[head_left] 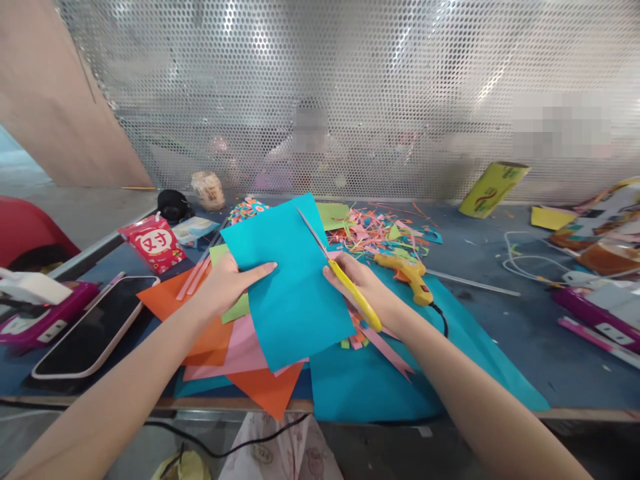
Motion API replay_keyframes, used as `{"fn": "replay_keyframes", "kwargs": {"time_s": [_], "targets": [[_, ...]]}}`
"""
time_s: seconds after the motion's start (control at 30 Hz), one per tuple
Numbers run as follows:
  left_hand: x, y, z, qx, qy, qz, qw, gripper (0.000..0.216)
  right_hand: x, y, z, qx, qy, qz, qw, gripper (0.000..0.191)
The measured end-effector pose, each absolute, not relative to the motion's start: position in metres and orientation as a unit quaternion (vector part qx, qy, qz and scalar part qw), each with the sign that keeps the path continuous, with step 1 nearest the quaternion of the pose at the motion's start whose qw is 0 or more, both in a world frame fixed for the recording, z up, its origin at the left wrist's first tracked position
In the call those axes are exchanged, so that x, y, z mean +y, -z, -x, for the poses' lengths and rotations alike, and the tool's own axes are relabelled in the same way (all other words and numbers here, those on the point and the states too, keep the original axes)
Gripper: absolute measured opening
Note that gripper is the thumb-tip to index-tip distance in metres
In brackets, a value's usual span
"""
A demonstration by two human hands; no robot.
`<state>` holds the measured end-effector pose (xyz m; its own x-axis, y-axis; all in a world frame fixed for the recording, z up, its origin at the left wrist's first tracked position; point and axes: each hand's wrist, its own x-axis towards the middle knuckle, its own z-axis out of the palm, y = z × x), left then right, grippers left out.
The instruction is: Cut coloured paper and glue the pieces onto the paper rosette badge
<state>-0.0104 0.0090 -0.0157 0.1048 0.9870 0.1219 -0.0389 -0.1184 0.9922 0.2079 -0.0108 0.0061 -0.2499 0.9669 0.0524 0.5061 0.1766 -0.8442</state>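
A blue sheet of paper [290,287] is held up over the table, tilted, in my left hand [230,283]. The left thumb lies on its face and the other fingers are hidden behind it. In my right hand [363,287] is a pair of scissors with yellow handles [357,300]. One blade lies across the front of the sheet near its upper right edge; the other blade is not visible. Below the hands lie orange paper [267,387], pink paper [243,350] and a larger blue sheet [370,390].
A yellow glue gun [407,273] lies right of the scissors, by a heap of paper shreds [367,230]. At left are a phone [95,327] and a red snack packet [154,243]. A yellow-green tube [493,190] leans at the back right before a perforated metal panel [390,87].
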Motion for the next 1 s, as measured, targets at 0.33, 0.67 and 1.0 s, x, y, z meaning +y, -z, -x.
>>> {"fn": "replay_keyframes", "kwargs": {"time_s": [0.33, 0.67, 1.0], "targets": [[0.009, 0.017, 0.014, 0.442, -0.484, -0.567, 0.499, 0.066, -0.008, 0.001, -0.206, -0.708, -0.341, 0.513, 0.344, 0.043], [0.006, 0.016, 0.011, 0.444, -0.443, -0.591, 0.507, 0.063, -0.007, 0.007, -0.204, -0.666, -0.403, 0.514, 0.360, 0.040], [0.003, 0.009, 0.065, 0.530, -0.314, -0.615, 0.492, 0.050, 0.008, 0.015, -0.213, -0.644, -0.413, 0.509, 0.394, 0.044]]}}
